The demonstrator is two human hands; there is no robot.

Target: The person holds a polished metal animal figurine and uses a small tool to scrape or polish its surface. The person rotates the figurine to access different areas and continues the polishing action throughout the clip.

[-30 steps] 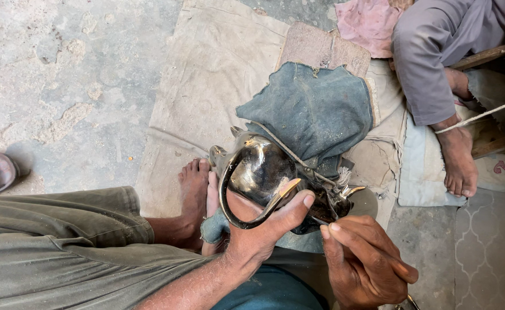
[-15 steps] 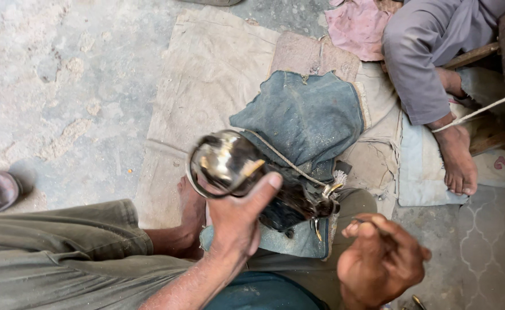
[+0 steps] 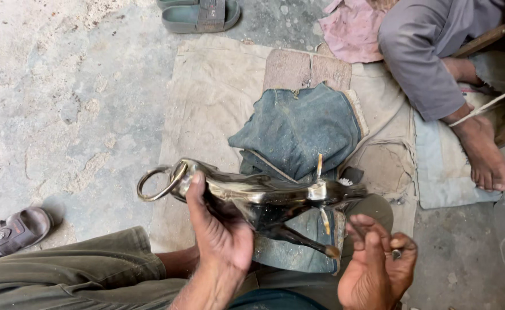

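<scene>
A shiny dark metal animal figure (image 3: pixel 264 198) with curled horns and thin legs lies sideways across my lap. My left hand (image 3: pixel 218 232) grips its body near the horned head, thumb over the top. My right hand (image 3: pixel 378 267) is just right of the figure's legs, fingers curled around a small metal tool. The figure rests above a worn blue denim cloth (image 3: pixel 301 129).
A beige sackcloth mat (image 3: pixel 212 97) covers the concrete floor. Another person sits at the upper right, a bare foot (image 3: pixel 484 152) on the mat, beside a pink rag (image 3: pixel 353 28). A green sandal (image 3: pixel 201 14) lies at the top, a brown sandal (image 3: pixel 11 229) at the left.
The figure has been turned from end-on to lying lengthwise, horns now pointing left. My left hand shifted along its body; my right hand dropped lower and right.
</scene>
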